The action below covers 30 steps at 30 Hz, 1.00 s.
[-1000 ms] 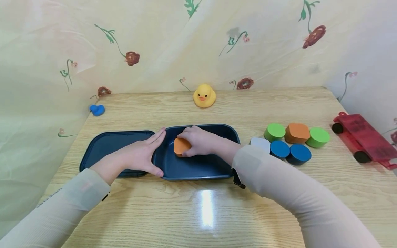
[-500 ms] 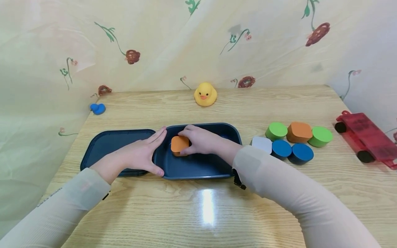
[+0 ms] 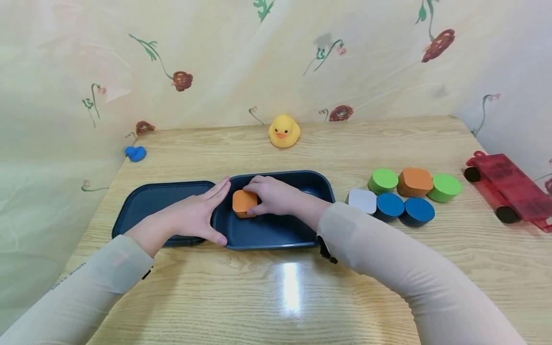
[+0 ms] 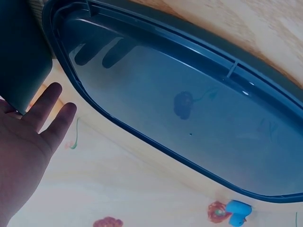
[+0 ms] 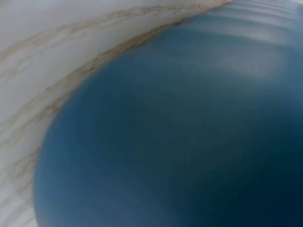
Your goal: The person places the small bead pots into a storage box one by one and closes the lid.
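Observation:
A dark blue rectangular box [image 3: 276, 247] stands in the middle of the table. Inside it, near the left end, my right hand [image 3: 272, 195] pinches an orange rounded-square block [image 3: 243, 202] between thumb and fingers. My left hand [image 3: 191, 214] spreads straight fingers along the box's left end, fingertips at the far corner and thumb at the near one. Beneath that hand lies a dark tray-like lid [image 3: 151, 203], its raised edge also showing in the left wrist view. In the right wrist view, the box's blue wall [image 5: 165, 132] fills most of the picture and hides the right hand.
To the right stand two green blocks [image 3: 383, 180], another orange block [image 3: 415, 182], a white block [image 3: 362, 200] and two blue blocks [image 3: 417, 212]. Farther right is a red toy cart [image 3: 509, 187]. A yellow duck [image 3: 284, 131] and a small blue duck [image 3: 135, 153] sit at the back.
My right hand has slid the orange block left inside the box, toward its left wall. The left hand stays in place at the box's end.

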Tool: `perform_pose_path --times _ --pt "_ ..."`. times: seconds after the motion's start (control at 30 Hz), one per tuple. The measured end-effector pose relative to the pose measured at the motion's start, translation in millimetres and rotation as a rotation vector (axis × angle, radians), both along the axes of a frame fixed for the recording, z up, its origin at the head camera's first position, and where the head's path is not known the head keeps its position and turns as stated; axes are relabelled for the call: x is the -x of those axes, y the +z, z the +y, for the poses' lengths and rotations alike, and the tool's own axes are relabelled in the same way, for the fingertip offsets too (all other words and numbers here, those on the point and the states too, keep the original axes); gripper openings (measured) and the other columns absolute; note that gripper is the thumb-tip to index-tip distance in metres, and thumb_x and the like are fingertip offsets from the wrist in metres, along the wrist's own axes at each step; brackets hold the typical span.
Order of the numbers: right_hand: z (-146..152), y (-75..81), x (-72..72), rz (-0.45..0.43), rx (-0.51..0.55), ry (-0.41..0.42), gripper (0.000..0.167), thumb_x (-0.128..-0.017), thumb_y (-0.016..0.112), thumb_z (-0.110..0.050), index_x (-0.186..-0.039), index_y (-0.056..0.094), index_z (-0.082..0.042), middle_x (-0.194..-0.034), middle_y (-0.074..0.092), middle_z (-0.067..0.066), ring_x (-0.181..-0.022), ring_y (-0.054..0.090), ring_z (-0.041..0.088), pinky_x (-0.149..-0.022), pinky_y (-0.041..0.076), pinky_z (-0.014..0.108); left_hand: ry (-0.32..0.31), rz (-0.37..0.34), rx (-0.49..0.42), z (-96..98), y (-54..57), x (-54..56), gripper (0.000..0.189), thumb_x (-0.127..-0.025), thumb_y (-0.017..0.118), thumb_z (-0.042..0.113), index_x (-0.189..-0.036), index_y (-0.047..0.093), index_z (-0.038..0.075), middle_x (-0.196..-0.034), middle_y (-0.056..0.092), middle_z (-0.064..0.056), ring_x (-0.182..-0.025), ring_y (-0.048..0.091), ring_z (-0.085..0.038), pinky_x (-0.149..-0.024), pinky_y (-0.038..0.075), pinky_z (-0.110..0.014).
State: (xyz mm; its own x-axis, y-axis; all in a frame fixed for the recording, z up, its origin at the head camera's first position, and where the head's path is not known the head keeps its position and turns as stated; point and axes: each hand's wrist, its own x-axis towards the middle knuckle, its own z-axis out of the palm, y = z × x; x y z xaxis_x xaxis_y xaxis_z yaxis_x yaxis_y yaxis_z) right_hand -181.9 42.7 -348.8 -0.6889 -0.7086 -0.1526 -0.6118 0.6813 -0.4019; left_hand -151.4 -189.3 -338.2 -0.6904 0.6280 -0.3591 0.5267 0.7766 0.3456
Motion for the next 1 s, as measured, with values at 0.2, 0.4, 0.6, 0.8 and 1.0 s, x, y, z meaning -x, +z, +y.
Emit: perform_pose_path --times 0.2,0.4,0.6,0.8,1.0 --pt "8 4.9 -1.0 0.008 0.027 -0.014 0.063 -0.085 0.067 -0.041 -0.135 0.051 -0.007 -0.132 0.05 0.008 -0.116 0.048 0.019 -0.101 0.036 0.031 -0.008 -0.001 0.008 1.4 -0.7 1.4 0.125 -0.069 0.066 0.07 -0.15 -0.01 0.013 -0.155 -0.018 0.001 -0.13 0.037 -0.035 -0.1 0.036 -0.047" --pt "22 16.0 -3.6 0.012 0.062 -0.029 0.064 -0.085 0.067 -0.042 -0.136 0.05 -0.008 -0.135 0.048 0.011 -0.121 0.047 0.022 -0.101 0.037 0.036 -0.003 -0.001 0.012 3.2 0.4 2.4 0.126 -0.067 0.068 0.069 -0.15 -0.009 0.013 -0.156 -0.016 0.0 -0.13 0.037 -0.034 -0.101 0.036 -0.046" --pt "41 32.5 -8.2 -0.001 0.08 -0.052 0.064 -0.086 0.066 -0.043 -0.137 0.049 -0.01 -0.138 0.046 0.01 -0.122 0.044 0.024 -0.101 0.037 0.04 0.006 -0.008 0.021 3.5 1.1 1.2 0.126 -0.067 0.067 0.07 -0.15 -0.01 0.014 -0.154 -0.019 0.004 -0.133 0.032 -0.033 -0.102 0.033 -0.047" --pt "67 48.5 -12.8 -0.004 0.123 -0.062 0.063 -0.085 0.068 -0.04 -0.136 0.05 -0.006 -0.136 0.047 0.011 -0.123 0.042 0.027 -0.1 0.036 0.043 -0.01 0.01 0.043 2.7 1.0 0.1 0.127 -0.067 0.065 0.072 -0.15 -0.01 0.012 -0.154 -0.021 0.005 -0.097 0.061 -0.02 -0.093 0.041 -0.045" --pt "98 55.1 -16.5 0.02 0.154 -0.086 0.062 -0.084 0.071 -0.035 -0.134 0.051 -0.005 -0.134 0.049 0.013 -0.119 0.045 0.029 -0.096 0.04 0.044 -0.004 -0.005 0.044 4.4 1.4 -0.2 0.127 -0.067 0.066 0.071 -0.15 -0.01 0.014 -0.154 -0.021 0.007 -0.068 0.056 -0.005 -0.089 0.044 -0.043"
